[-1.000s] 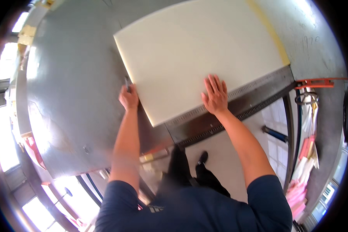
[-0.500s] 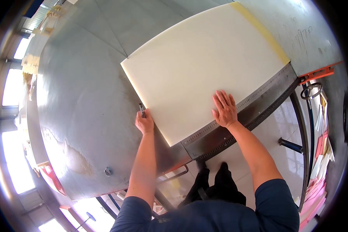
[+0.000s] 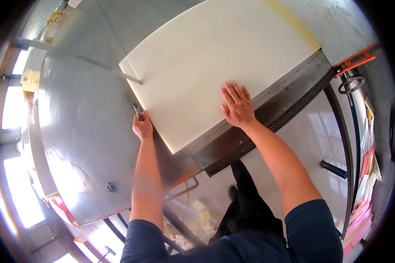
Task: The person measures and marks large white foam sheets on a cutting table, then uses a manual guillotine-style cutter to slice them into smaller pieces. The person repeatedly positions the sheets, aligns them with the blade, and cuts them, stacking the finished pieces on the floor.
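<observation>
On the grey metal desk (image 3: 79,131) lies a big cream sheet (image 3: 215,65), its near edge along a steel ruler (image 3: 259,101) at the desk's front. Right hand (image 3: 238,105) lies flat on the sheet near that edge, fingers spread, likely pinning it so it cannot slide. Left hand (image 3: 142,128) sits at the sheet's left edge, its grip closed round a small dark knife (image 3: 137,111) whose tip points up along that edge, apparently placed to cut there. A thin strip (image 3: 129,72) already stands slightly apart at the far left corner.
</observation>
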A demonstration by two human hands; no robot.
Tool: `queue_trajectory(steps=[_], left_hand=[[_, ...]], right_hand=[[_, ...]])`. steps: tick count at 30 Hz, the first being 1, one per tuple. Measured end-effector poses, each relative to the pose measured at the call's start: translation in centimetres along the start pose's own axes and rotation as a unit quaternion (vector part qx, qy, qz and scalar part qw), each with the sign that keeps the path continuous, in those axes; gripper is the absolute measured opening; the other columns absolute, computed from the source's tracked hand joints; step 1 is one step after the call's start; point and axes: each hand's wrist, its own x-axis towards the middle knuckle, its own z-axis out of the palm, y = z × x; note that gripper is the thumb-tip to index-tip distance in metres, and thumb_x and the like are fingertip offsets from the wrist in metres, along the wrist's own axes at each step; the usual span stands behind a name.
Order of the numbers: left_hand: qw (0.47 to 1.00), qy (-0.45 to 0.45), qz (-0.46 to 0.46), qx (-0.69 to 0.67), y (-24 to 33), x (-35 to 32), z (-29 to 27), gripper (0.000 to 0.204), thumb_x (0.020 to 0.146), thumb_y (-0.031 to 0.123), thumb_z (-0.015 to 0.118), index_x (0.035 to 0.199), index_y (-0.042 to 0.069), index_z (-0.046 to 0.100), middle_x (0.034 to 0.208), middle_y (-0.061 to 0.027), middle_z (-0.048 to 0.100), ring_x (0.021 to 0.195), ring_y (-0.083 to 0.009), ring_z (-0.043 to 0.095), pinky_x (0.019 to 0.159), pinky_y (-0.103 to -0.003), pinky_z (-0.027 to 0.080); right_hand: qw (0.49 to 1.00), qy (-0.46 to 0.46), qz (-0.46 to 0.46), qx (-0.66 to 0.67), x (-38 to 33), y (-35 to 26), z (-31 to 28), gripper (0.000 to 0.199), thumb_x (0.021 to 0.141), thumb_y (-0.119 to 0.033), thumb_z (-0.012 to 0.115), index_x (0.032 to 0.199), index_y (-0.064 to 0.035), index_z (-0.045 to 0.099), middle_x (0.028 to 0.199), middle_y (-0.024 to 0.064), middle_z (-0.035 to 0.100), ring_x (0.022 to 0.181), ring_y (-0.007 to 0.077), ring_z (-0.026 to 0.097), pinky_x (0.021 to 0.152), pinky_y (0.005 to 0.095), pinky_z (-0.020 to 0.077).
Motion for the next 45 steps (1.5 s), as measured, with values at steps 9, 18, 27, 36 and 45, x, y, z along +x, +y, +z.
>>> queue_trajectory(steps=[9,18,27,36,45], left_hand=[[0.978,0.064,-0.089,-0.179,1.1,-12.2,-6.9,0.045,0.099,0.033,0.050,0.063,0.006,0.049,0.056,0.0016,0.043,0.052,-0.0102,0.040,0.049,-0.028,0.031],[0.994,-0.001,-0.110,-0.025,0.9,-39.1,-9.0,0.027,0.096,0.026,0.056,0.098,0.002,0.066,0.103,-0.0118,0.064,0.087,-0.0286,0.063,0.077,-0.038,0.048],[0.989,-0.054,-0.132,-0.033,1.6,-37.0,-7.1,0.030,0.094,0.030,0.056,0.096,0.001,0.065,0.097,-0.0146,0.058,0.089,-0.0365,0.058,0.078,-0.044,0.043],[0.980,-0.121,-0.158,0.029,-0.5,-36.9,-7.8,0.037,0.094,0.041,0.055,0.093,0.007,0.068,0.091,-0.0134,0.059,0.087,-0.0363,0.057,0.076,-0.045,0.043],[0.966,-0.163,-0.197,0.041,1.7,-35.9,-10.2,0.039,0.091,0.042,0.057,0.094,0.004,0.065,0.102,-0.0146,0.059,0.096,-0.0391,0.057,0.082,-0.046,0.044]], right_hand=[[1.000,0.006,0.002,0.007,-0.8,0.7,0.8,0.053,0.090,-0.034,0.052,0.135,-0.0068,0.050,0.146,0.0101,0.041,0.139,0.0289,0.032,0.113,0.0514,0.0252],[0.999,0.034,0.001,0.020,-1.9,0.5,1.2,0.052,0.092,-0.035,0.050,0.136,-0.0059,0.049,0.146,0.0112,0.041,0.139,0.0292,0.032,0.114,0.0502,0.0237],[0.996,0.081,-0.012,0.037,-2.3,0.5,1.7,0.054,0.092,-0.037,0.052,0.135,-0.0053,0.049,0.145,0.0121,0.042,0.138,0.0296,0.034,0.113,0.0509,0.0247],[0.995,0.080,-0.020,0.051,-2.3,0.3,0.2,0.057,0.086,-0.036,0.061,0.132,-0.0045,0.051,0.143,0.0130,0.044,0.135,0.0319,0.036,0.111,0.0518,0.0269],[0.999,0.009,-0.006,0.036,-1.5,0.0,-0.9,0.060,0.088,-0.038,0.057,0.138,-0.0053,0.046,0.147,0.0136,0.039,0.139,0.0332,0.031,0.113,0.0534,0.0227]])
